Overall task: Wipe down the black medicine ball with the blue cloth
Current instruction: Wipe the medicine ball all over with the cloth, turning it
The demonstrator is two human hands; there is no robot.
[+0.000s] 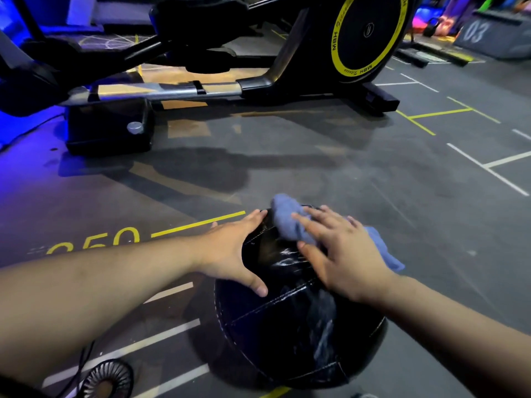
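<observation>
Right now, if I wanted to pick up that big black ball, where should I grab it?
Probably from both sides at once, palms low on the left and right curves of the medicine ball. It is wide, round and shows no handle, so a one-sided hold would likely slip, and its shiny skin has wet-looking streaks. The blue cloth covers the top far part.

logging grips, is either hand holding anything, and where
Nothing is gripped: right hand presses the blue cloth onto the medicine ball; left hand braces its side.
</observation>
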